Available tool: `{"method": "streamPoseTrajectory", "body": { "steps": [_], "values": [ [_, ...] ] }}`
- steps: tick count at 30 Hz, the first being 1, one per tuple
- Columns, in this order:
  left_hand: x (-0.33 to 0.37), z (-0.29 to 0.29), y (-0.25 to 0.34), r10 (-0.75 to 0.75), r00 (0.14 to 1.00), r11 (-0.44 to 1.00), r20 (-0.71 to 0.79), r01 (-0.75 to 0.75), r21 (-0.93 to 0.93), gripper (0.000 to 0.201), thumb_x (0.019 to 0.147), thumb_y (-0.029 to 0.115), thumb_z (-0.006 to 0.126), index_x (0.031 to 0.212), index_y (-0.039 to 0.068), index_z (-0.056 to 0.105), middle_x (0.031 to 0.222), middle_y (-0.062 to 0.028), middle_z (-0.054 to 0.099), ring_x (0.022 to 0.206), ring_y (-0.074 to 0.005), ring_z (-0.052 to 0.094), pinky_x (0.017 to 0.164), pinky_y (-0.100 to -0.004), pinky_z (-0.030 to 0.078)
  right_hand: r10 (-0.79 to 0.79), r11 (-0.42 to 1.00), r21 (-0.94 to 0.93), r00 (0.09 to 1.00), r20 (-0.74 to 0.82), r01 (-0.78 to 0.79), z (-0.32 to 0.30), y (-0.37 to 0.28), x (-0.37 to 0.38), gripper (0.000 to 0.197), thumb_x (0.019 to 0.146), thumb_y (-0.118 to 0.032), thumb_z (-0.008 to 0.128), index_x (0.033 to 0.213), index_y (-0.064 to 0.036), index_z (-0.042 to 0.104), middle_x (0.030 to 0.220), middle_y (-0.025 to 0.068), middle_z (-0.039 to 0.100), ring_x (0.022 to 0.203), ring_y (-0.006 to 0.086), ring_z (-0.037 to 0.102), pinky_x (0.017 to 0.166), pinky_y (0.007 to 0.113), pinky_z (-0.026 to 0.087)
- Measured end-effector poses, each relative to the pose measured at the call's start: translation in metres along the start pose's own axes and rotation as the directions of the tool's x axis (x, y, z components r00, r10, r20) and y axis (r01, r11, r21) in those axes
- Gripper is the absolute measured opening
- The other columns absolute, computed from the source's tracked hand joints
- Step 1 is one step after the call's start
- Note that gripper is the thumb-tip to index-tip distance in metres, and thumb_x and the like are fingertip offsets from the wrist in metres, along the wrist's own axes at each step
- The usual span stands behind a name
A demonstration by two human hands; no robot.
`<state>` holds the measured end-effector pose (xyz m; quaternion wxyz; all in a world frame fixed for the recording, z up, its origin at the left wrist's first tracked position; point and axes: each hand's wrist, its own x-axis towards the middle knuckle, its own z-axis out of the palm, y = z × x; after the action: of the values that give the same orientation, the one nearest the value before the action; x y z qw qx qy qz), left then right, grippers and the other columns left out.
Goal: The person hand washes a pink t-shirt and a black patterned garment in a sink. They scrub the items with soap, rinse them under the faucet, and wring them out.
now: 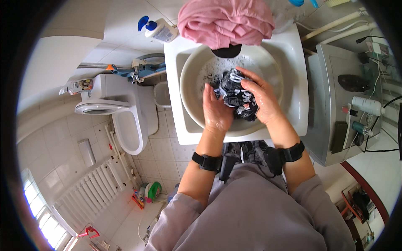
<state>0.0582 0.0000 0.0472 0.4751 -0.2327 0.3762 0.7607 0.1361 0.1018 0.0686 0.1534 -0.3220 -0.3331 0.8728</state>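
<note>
"Where did we have the black-and-white cloth [234, 94]?"

"We had it inside the round basin [189, 104], near white foam [208, 69]; the basin stood in the white sink [298, 92]."

"And how did we hold it?"

"With our right hand [264, 96] we gripped it, the fingers bent over it. Our left hand [217, 111] was open beside it."

"Behind, we saw a pink cloth [226, 21]."
</note>
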Motion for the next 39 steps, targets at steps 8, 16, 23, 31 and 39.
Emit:
{"method": "streamPoseTrajectory", "body": {
  "steps": [8, 16, 23, 31, 39],
  "values": [
    [0.021, 0.010, 0.001, -0.030, 0.993, 0.998, 0.112, 0.036, -0.051, 0.051, 0.080, 0.050, 0.055, 0.112, 0.010, 0.054, 0.104, -0.0076, 0.060, 0.095, -0.0248, 0.058, 0.083, -0.0413, 0.048, 0.292, 0.955, 0.000, 0.943, -0.159, -0.296, -0.017, 0.019, -0.005, 0.031, 0.087, -0.021, 0.052, 0.116, -0.0118, 0.053, 0.092, -0.0001, 0.060, 0.071, 0.0071, 0.056, 0.042, 0.021, 0.041],
    [-0.008, 0.003, 0.046, 0.096, 0.880, 0.876, 0.465, 0.147, -0.459, 0.075, 0.076, 0.057, 0.053, 0.126, 0.003, 0.042, 0.128, -0.0168, 0.045, 0.118, -0.0323, 0.043, 0.101, -0.0456, 0.031, 0.068, 0.958, -0.277, 0.997, -0.021, -0.071, 0.011, 0.000, -0.023, 0.032, 0.089, -0.020, 0.053, 0.119, -0.0115, 0.052, 0.086, -0.0018, 0.059, 0.066, 0.0027, 0.053, 0.042, 0.017, 0.042],
    [-0.049, 0.005, 0.085, 0.272, 0.814, 0.772, 0.513, 0.134, -0.622, 0.084, 0.073, 0.058, 0.053, 0.131, 0.001, 0.036, 0.136, -0.0187, 0.035, 0.126, -0.0328, 0.032, 0.106, -0.0461, 0.023, 0.043, 0.968, -0.249, 0.987, 0.156, -0.003, 0.044, -0.005, -0.021, 0.035, 0.090, -0.018, 0.053, 0.119, 0.0000, 0.049, 0.106, 0.0038, 0.058, 0.097, 0.0094, 0.054, 0.088, 0.022, 0.041],
    [-0.069, -0.019, 0.086, 0.403, 0.791, 0.593, 0.460, 0.157, -0.790, 0.084, 0.069, 0.057, 0.055, 0.129, 0.000, 0.036, 0.134, -0.0207, 0.036, 0.123, -0.0342, 0.034, 0.105, -0.0478, 0.024, 0.121, 0.932, -0.360, 0.968, 0.219, -0.035, 0.068, -0.001, -0.021, 0.037, 0.088, -0.019, 0.056, 0.119, 0.0007, 0.050, 0.104, 0.0043, 0.060, 0.097, 0.0099, 0.054, 0.088, 0.023, 0.040],
    [-0.065, -0.030, 0.081, 0.446, 0.775, 0.570, 0.447, 0.138, -0.810, 0.085, 0.071, 0.055, 0.056, 0.132, 0.001, 0.031, 0.135, -0.0206, 0.035, 0.124, -0.0349, 0.033, 0.105, -0.0473, 0.025, 0.240, 0.912, -0.391, 0.936, 0.259, -0.125, 0.075, -0.005, -0.016, 0.038, 0.088, -0.019, 0.055, 0.119, 0.0015, 0.049, 0.102, 0.0041, 0.059, 0.094, 0.0088, 0.054, 0.084, 0.022, 0.042]
  ]
}}
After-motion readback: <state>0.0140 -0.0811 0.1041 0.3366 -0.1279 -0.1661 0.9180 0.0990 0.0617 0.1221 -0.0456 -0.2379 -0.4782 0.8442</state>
